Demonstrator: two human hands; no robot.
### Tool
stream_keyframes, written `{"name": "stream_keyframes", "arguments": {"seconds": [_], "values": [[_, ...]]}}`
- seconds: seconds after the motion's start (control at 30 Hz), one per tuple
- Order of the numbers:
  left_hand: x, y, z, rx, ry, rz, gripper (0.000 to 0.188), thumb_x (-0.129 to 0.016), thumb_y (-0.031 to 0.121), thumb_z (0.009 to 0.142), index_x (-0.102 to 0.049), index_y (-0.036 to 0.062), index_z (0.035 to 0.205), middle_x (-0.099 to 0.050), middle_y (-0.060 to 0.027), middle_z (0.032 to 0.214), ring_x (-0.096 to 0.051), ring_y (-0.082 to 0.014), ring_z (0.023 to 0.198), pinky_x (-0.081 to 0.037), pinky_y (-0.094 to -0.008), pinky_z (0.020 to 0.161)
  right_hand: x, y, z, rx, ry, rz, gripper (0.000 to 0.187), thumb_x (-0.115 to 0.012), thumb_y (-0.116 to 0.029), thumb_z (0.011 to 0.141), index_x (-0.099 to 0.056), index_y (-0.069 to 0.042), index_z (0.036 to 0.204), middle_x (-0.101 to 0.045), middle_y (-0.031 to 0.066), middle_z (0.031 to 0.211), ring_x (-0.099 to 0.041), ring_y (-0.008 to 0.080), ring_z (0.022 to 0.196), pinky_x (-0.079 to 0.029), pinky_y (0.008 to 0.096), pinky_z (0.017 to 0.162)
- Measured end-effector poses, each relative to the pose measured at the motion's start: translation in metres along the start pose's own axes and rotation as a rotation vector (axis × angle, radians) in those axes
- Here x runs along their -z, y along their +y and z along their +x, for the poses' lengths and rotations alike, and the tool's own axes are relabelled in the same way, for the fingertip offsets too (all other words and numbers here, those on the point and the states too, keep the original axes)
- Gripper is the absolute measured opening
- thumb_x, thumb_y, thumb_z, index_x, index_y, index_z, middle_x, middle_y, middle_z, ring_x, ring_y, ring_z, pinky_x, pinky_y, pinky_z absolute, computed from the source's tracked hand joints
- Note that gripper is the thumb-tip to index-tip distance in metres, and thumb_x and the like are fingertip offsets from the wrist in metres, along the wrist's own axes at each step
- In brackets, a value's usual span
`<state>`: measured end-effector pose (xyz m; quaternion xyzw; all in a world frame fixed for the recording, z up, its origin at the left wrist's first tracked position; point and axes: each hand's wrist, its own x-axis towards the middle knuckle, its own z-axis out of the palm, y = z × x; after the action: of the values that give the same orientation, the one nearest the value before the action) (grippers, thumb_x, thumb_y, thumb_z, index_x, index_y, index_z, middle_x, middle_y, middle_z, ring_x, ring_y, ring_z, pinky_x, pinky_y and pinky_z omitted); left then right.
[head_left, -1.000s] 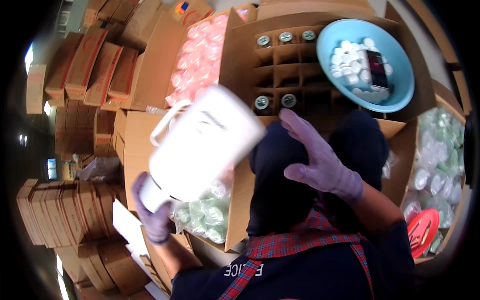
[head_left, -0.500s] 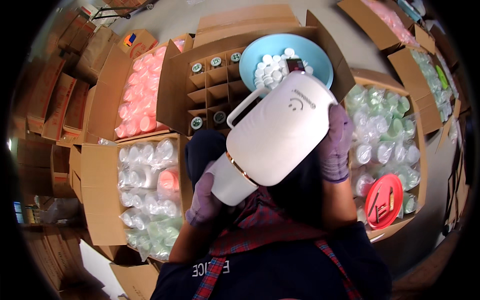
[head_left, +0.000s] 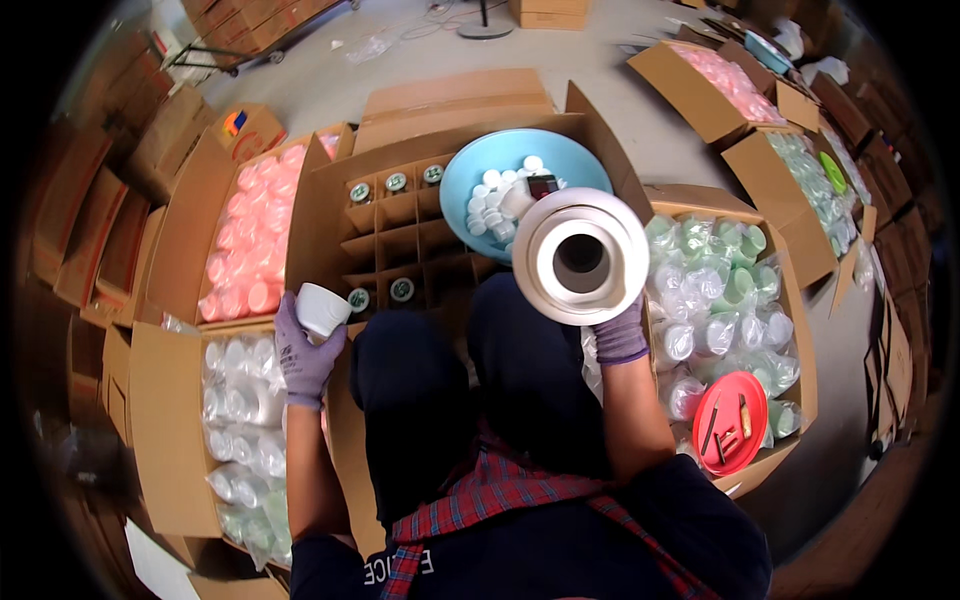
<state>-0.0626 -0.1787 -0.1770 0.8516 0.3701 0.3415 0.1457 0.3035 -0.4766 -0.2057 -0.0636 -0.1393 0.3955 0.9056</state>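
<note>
My left hand [head_left: 304,362], in a purple glove, grips a white cup-shaped lid [head_left: 322,310] over the left side of the divided carton. On the other side, my gloved right hand [head_left: 622,336] holds a large white insulated jug [head_left: 540,262] from beneath, most of the fingers hidden behind it. The jug's mouth is uncovered and faces up at me, showing a dark opening inside pale rings. Just beyond the jug rests a light blue basin [head_left: 463,165] with many small white caps [head_left: 492,200] and a small dark object [head_left: 542,187].
The divided carton [head_left: 420,215] before my knees holds several lidded bottles [head_left: 396,182]. Cartons of wrapped pink cups [head_left: 250,235] and white and green cups [head_left: 235,400] stand left. Another box of wrapped cups [head_left: 715,330] stands right, topped by a red tray [head_left: 738,400] with small tools.
The white lid has come off the jug, and my left hand has carried it left. My right hand has tipped the jug so its mouth faces up. The view has shifted too.
</note>
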Motion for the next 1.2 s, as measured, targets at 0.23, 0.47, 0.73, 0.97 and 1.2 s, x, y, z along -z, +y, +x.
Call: {"name": "stream_keyframes", "arguments": {"seconds": [0.23,0.47,0.73,0.97,1.2], "values": [[-0.065,-0.022,0.048,0.025,-0.417,0.466,0.093,-0.084,0.030,0.063,-0.043,0.0201,0.145,-0.049,-0.0163,0.131,-0.051,-0.0389,0.120,-0.045,-0.0492,0.101,-0.006,0.019,0.000,-0.005,0.254,-0.123,0.060,-0.038,-0.050,0.106,-0.051,-0.004,0.142,-0.059,0.0155,0.139,-0.058,0.0293,0.126,-0.045,0.0406,0.110],[-0.098,-0.030,0.045,0.097,-0.497,0.415,0.101,-0.083,0.032,0.066,-0.034,0.0218,0.154,-0.043,-0.0207,0.148,-0.049,-0.0423,0.130,-0.044,-0.0490,0.107,-0.012,0.022,0.001,-0.212,-0.153,0.288,0.067,-0.041,-0.056,0.103,-0.047,-0.004,0.146,-0.052,0.0182,0.146,-0.052,0.0347,0.132,-0.040,0.0460,0.114],[-0.115,-0.078,0.023,-0.001,-0.413,0.493,0.097,-0.082,0.037,0.070,-0.035,0.0137,0.151,-0.045,-0.0229,0.145,-0.051,-0.0429,0.126,-0.045,-0.0484,0.105,-0.025,0.024,0.011,-0.195,0.140,0.099,0.064,-0.043,-0.058,0.103,-0.054,-0.006,0.139,-0.061,0.0155,0.132,-0.062,0.0307,0.117,-0.051,0.0425,0.102],[-0.111,-0.075,0.033,-0.110,-0.335,0.354,0.089,-0.084,0.034,0.067,-0.044,0.0131,0.145,-0.057,-0.0234,0.127,-0.054,-0.0409,0.117,-0.047,-0.0485,0.097,-0.007,0.014,0.008,-0.137,0.368,-0.198,0.050,-0.055,-0.045,0.094,-0.062,-0.003,0.121,-0.065,0.0132,0.113,-0.064,0.0267,0.103,-0.053,0.0384,0.091],[-0.112,-0.066,0.059,0.164,-0.257,-0.080,0.100,-0.085,0.040,0.075,-0.035,-0.0029,0.150,-0.049,-0.0257,0.142,-0.052,-0.0369,0.129,-0.043,-0.0427,0.107,-0.097,-0.029,-0.007,0.076,0.290,-1.253,0.035,-0.072,-0.030,0.082,-0.071,0.000,0.100,-0.067,0.0111,0.094,-0.066,0.0233,0.091,-0.053,0.0345,0.080]]}}
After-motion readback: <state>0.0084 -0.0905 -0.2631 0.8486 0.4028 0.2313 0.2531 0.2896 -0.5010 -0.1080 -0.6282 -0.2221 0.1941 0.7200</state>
